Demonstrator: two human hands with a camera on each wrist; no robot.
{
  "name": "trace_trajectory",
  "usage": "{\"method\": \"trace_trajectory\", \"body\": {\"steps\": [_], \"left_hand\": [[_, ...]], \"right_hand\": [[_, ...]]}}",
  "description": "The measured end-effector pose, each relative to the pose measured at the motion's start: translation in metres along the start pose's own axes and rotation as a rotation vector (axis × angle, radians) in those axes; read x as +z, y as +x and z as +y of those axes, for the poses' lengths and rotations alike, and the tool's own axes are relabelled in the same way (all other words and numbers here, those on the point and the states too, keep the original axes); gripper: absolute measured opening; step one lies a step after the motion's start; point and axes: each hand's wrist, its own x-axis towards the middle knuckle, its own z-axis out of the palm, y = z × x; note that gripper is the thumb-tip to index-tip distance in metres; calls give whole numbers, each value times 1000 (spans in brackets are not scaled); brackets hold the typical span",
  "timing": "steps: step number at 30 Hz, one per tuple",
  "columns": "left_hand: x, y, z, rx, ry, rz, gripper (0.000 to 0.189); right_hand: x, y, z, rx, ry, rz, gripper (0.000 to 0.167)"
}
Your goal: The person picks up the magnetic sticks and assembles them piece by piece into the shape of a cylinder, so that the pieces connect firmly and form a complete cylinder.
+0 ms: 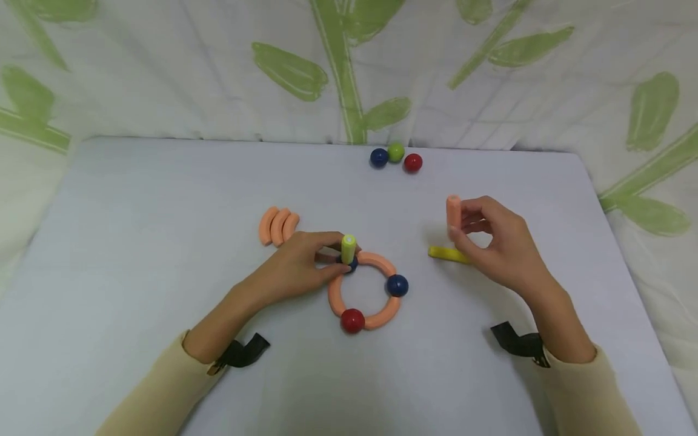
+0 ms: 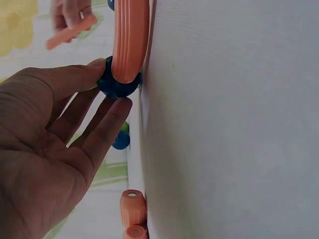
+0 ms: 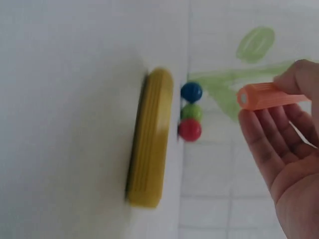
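My left hand (image 1: 294, 266) pinches a dark blue ball (image 2: 118, 90) between thumb and fingers. A yellow-green rod (image 1: 348, 249) stands upright on that ball. The ball joins a ring on the table made of curved orange pieces (image 1: 384, 314), a red ball (image 1: 352, 321) and a second blue ball (image 1: 397, 285). To the right, my right hand (image 1: 498, 242) holds an orange rod (image 1: 453, 211) raised above the table, its end pointing up in the head view. Below this hand lies a yellow rod (image 3: 151, 144), partly hidden by it in the head view.
Left of the ring, curved orange pieces (image 1: 277, 226) lie side by side, close to my left hand. Along the table's far edge sit a blue ball (image 1: 379, 158), a green ball (image 1: 395, 152) and a red ball (image 1: 412, 163). Behind hangs a white curtain (image 1: 218, 79) with green leaves.
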Motion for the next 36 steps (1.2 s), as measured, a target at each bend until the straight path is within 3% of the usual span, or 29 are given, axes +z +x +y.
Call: {"method": "trace_trajectory", "body": {"steps": [6, 14, 22, 36], "left_hand": [[-4, 0, 1, 4, 43, 22, 18], [-9, 6, -1, -20, 32, 49, 11], [-8, 2, -2, -13, 60, 105, 13], [-5, 2, -2, -20, 35, 86, 11]], "right_hand": [[11, 1, -24, -16, 193, -4, 37], [27, -4, -42, -26, 255, -45, 39], [50, -3, -39, -54, 308, -98, 33], [61, -12, -34, -146, 420, -97, 34]]}}
